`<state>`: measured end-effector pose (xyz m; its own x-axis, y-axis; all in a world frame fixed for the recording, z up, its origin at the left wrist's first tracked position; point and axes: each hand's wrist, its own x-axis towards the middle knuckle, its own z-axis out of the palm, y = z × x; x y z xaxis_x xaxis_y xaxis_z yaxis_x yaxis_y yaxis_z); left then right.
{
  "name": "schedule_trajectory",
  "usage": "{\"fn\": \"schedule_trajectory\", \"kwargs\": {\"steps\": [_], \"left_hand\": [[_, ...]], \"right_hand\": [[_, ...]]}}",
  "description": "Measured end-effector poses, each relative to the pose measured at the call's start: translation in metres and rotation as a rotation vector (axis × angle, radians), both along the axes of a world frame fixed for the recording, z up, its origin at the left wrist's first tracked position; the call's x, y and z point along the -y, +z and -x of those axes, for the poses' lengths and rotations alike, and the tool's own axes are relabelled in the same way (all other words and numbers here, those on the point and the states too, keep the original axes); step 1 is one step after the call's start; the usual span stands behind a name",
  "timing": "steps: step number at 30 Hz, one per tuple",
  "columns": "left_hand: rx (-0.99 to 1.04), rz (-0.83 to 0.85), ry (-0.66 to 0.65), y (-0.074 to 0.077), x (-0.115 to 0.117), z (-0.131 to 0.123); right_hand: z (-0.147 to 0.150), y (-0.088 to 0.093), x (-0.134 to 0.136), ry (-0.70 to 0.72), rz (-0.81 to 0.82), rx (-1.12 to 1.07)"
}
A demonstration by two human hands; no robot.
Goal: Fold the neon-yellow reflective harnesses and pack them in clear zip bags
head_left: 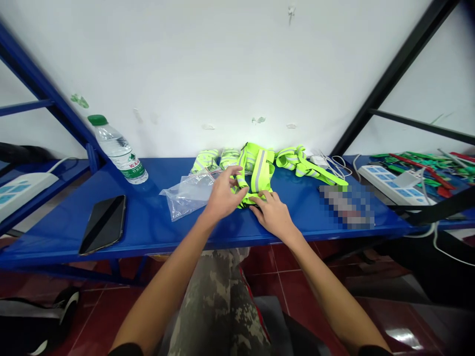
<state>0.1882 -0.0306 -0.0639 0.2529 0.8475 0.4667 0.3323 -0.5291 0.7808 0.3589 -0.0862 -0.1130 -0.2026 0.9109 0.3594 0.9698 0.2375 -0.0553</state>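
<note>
A neon-yellow reflective strap (pixel 261 170) with silver stripes lies loosely looped on the blue table, between and in front of my hands. My left hand (pixel 224 194) is at its left side, thumb and fingers apart, with the fingertips by the folds. At the near end, my right hand (pixel 274 215) has its fingers and thumb closed on the gathered strap; the fingertips are partly hidden. A clear plastic bag (pixel 187 195) lies flat to the left, partly behind my left hand. Packed bundles of similar straps (pixel 206 160) rest behind it against the wall.
Another loose yellow strap (pixel 304 165) lies at the back right, near a white cable (pixel 339 167). A blurred-out item (pixel 349 206) sits at the right. Leftward are a water bottle (pixel 120 151) and a dark phone (pixel 104 224). The blue table's front edge (pixel 163 245) is close to me.
</note>
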Motion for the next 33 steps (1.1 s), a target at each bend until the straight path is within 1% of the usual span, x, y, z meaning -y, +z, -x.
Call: {"fn": "schedule_trajectory", "kwargs": {"steps": [2, 4, 7, 10, 14, 16, 19, 22, 26, 28, 29, 30, 33], "left_hand": [[0.016, -0.038, -0.05, -0.016, 0.001, -0.013], [0.004, -0.044, -0.113, -0.03, 0.001, -0.021], [-0.029, -0.008, -0.172, -0.043, 0.001, -0.025], [-0.101, 0.015, -0.195, -0.045, 0.002, -0.025], [-0.2, -0.033, -0.205, -0.043, 0.002, -0.026], [-0.256, -0.068, -0.203, -0.043, 0.002, -0.027], [-0.333, -0.11, -0.213, -0.046, 0.002, -0.027], [-0.382, -0.159, -0.242, -0.049, 0.0, -0.026], [-0.355, -0.202, -0.253, -0.049, 0.0, -0.023], [-0.349, -0.222, -0.23, -0.047, 0.004, -0.02], [-0.364, -0.244, -0.193, -0.046, 0.008, -0.018], [-0.397, -0.27, -0.131, -0.046, 0.012, -0.016], [-0.54, -0.328, 0.111, -0.048, 0.024, -0.009]], "right_hand": [[0.002, -0.001, 0.001, 0.017, -0.006, 0.007], [0.002, -0.002, 0.002, 0.036, -0.012, 0.01], [-0.005, -0.007, 0.004, 0.088, -0.035, -0.04], [-0.016, -0.011, 0.003, 0.195, -0.042, -0.177], [-0.028, -0.014, 0.001, 0.34, -0.018, -0.412], [-0.03, -0.014, 0.001, 0.337, -0.022, -0.519], [-0.028, -0.016, 0.003, 0.26, -0.086, -0.635], [-0.027, -0.019, 0.004, 0.231, -0.169, -0.668], [-0.027, -0.024, 0.001, 0.301, -0.164, -0.544], [-0.028, -0.025, -0.001, 0.307, -0.151, -0.524], [-0.029, -0.025, -0.001, 0.306, -0.141, -0.526], [-0.029, -0.024, -0.002, 0.306, -0.132, -0.529], [-0.03, -0.021, -0.002, 0.311, -0.113, -0.534]]}}
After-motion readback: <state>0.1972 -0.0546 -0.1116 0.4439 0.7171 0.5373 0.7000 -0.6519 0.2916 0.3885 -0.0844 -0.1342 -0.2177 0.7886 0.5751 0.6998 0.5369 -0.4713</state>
